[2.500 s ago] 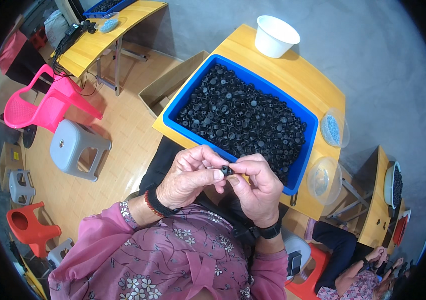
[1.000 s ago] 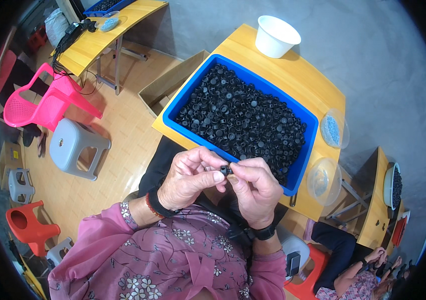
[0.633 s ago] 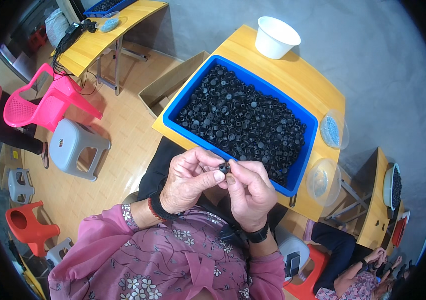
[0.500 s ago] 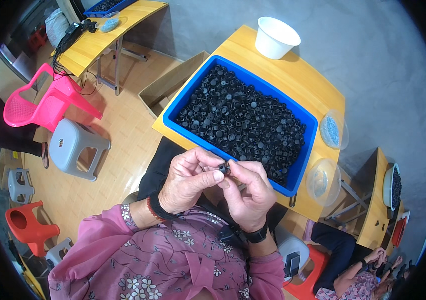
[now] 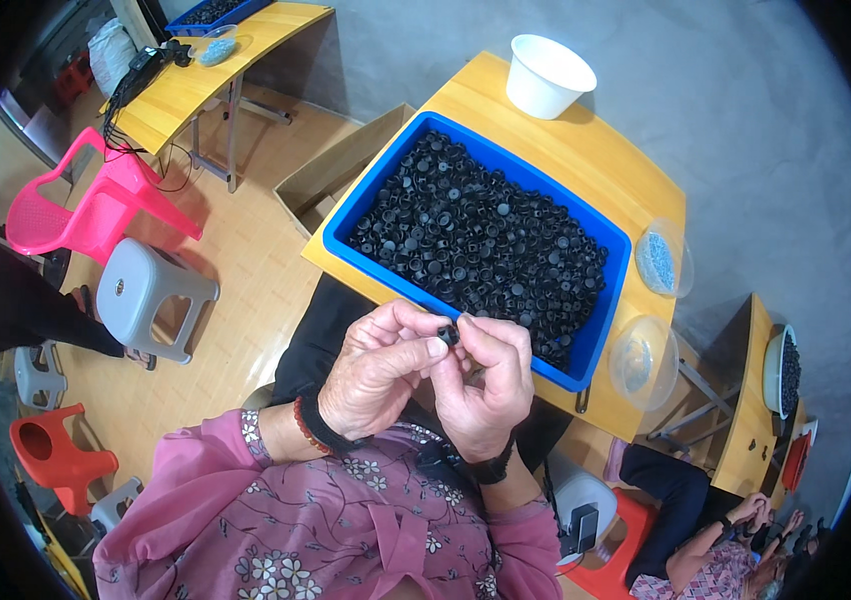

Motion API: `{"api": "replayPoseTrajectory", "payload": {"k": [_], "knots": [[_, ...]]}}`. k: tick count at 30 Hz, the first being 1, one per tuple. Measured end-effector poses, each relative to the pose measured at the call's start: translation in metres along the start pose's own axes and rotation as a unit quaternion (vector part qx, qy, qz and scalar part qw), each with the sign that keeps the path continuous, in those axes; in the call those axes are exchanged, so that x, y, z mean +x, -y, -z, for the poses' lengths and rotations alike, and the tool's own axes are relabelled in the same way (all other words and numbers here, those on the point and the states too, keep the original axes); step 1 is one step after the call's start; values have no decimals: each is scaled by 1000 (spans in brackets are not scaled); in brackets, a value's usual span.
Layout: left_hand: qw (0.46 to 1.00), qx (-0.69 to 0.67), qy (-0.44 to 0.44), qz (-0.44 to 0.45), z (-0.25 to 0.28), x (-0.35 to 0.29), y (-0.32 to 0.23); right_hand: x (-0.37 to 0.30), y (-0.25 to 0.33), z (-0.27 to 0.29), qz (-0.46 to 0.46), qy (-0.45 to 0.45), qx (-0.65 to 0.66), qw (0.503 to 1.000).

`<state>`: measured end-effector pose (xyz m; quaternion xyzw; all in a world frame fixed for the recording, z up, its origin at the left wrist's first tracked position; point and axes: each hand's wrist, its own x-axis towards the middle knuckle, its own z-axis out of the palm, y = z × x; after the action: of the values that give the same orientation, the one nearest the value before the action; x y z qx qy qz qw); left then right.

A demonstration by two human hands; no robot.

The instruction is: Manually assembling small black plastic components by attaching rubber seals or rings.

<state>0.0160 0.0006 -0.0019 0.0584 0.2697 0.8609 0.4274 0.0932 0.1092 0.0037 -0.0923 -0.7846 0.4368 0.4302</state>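
A small round black plastic cap (image 5: 448, 334) is pinched between the thumb and forefinger of my left hand (image 5: 378, 362). Close against it, the fingertips of my right hand (image 5: 488, 385) are drawn together at the cap's right side; whether they grip a tiny piece is too small to tell. Both hands are just in front of the near edge of a blue tray (image 5: 346, 215). Heaped in that tray are many loose black caps (image 5: 476, 235) of the same look.
On the yellow table (image 5: 636, 165) stand a white bowl (image 5: 550, 78), a clear dish of light-blue bits (image 5: 657, 262) and another clear dish (image 5: 644, 364). A cardboard box (image 5: 331, 170) is left of it. Grey stool (image 5: 151, 290) and pink chair (image 5: 106, 190) stand left. A co-worker (image 5: 696, 530) sits lower right.
My right hand has turned slightly, its fingertips shifting against the cap. My left hand has hardly moved. At the far left, a person's legs have come further into view.
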Motion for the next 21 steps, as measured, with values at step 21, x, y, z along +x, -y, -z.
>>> {"api": "replayPoseTrajectory", "payload": {"k": [21], "knots": [[999,-44,-27,-15,-9,0,6,13,-7,9,51,39,-29,998]]}}
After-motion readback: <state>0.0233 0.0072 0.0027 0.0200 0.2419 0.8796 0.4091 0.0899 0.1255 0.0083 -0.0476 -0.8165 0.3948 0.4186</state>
